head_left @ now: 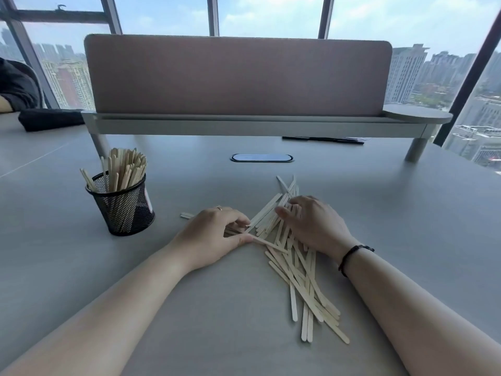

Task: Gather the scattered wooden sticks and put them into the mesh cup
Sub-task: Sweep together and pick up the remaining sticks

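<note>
A loose pile of pale wooden sticks (301, 272) lies on the grey table (406, 213), spreading from the middle toward me. My left hand (214, 234) rests at the pile's left edge, its thumb and fingertips pinching a few sticks. My right hand (311, 223) lies on the upper part of the pile, fingers curled over several sticks. The black mesh cup (123, 204) stands upright to the left, apart from both hands, holding several sticks that lean out of its rim. A couple of sticks (187, 215) poke out behind my left hand.
A pink divider panel on a raised grey shelf (244, 123) crosses the back of the table. A cable port (262, 157) sits in the table's middle. A black bag (48, 119) and another person's sleeve are at the far left. Dark pens (322, 139) lie under the shelf.
</note>
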### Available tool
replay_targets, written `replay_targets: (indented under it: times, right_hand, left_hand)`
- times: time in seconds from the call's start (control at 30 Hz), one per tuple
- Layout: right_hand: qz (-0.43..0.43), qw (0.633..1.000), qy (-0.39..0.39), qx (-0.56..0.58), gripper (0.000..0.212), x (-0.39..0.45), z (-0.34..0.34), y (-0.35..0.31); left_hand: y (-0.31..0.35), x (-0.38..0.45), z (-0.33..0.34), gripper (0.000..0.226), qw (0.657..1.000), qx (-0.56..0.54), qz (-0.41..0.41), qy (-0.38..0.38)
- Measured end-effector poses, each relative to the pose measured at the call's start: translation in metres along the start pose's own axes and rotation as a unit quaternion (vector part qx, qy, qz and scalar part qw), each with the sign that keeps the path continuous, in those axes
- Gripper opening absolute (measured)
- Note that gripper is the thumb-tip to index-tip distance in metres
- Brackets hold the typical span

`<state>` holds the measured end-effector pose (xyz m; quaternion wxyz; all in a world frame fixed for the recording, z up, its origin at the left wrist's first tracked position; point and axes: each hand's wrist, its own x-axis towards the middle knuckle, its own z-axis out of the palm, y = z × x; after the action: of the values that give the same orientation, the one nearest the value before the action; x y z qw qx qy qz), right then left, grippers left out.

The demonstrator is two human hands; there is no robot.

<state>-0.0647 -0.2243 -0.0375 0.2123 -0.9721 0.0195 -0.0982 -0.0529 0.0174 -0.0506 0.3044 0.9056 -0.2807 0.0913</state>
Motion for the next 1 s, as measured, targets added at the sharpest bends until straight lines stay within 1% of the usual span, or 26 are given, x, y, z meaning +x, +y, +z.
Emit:
replay_targets:
  times: [0.03,0.13,0.17,0.23,0.27,0.33,0.4,0.47,0.53,0.7,0.77,0.83,0.9,0.97,1.0]
  right_hand:
    - [0.005,1.0,0.002,0.025,0.057,0.0,0.0,0.0]
    - [-0.001,0.997,0.016,0.071,0.035,0.003,-0.002,0.004]
    - [-0.005,0.996,0.025,0.081,0.036,0.004,-0.004,0.006]
    - [-0.013,0.995,0.028,0.095,0.053,0.005,-0.01,0.013]
    - [-0.024,0.995,0.015,0.096,0.061,0.005,-0.014,0.018]
    - [-0.062,0.993,-0.045,0.087,0.073,0.002,-0.022,0.027]
    - [-0.089,0.985,-0.113,0.096,0.078,-0.002,-0.028,0.031]
    - [-0.091,0.973,-0.173,0.119,0.081,-0.004,-0.031,0.033]
    - [-0.093,0.962,-0.226,0.117,0.085,-0.004,-0.031,0.031]
    - [-0.128,0.942,-0.292,0.101,0.09,-0.01,-0.031,0.017]
    - [-0.146,0.94,-0.296,0.089,0.086,-0.013,-0.03,0.011]
    - [-0.164,0.943,-0.278,0.08,0.078,-0.015,-0.027,0.007]
    - [-0.166,0.952,-0.244,0.084,0.068,-0.015,-0.02,0.002]
    - [-0.177,0.963,-0.19,0.072,0.056,-0.014,-0.009,-0.002]
    - [-0.182,0.968,-0.16,0.066,0.053,-0.014,-0.005,-0.004]
  left_hand:
    - [0.0,-0.001,0.0,0.032,1.0,-0.001,-0.003,0.004]
    - [0.001,-0.003,-0.002,0.028,1.0,0.0,-0.017,0.017]
    - [0.001,-0.004,-0.002,0.026,1.0,-0.005,-0.023,0.019]
    - [0.001,-0.005,-0.003,0.025,0.999,-0.011,-0.028,0.021]
    - [0.0,-0.005,-0.003,0.024,0.999,-0.009,-0.03,0.022]
    - [-0.001,-0.006,-0.003,0.024,0.999,-0.006,-0.036,0.025]
    - [-0.001,-0.006,-0.004,0.027,0.999,0.007,-0.043,0.033]
    - [-0.001,-0.006,-0.004,0.035,0.998,0.032,-0.052,0.034]
    - [-0.002,-0.005,-0.004,0.044,0.996,0.051,-0.063,0.027]
    - [-0.009,-0.004,-0.003,0.053,0.994,0.057,-0.087,-0.014]
    - [-0.009,-0.004,-0.003,0.053,0.994,0.059,-0.092,-0.03]
    - [-0.008,-0.004,-0.004,0.055,0.994,0.052,-0.09,-0.041]
    - [-0.005,-0.004,-0.005,0.069,0.994,0.032,-0.089,-0.059]
    - [0.0,-0.006,-0.006,0.084,0.993,0.014,-0.083,-0.08]
    - [0.002,-0.007,-0.006,0.088,0.992,0.01,-0.08,-0.093]
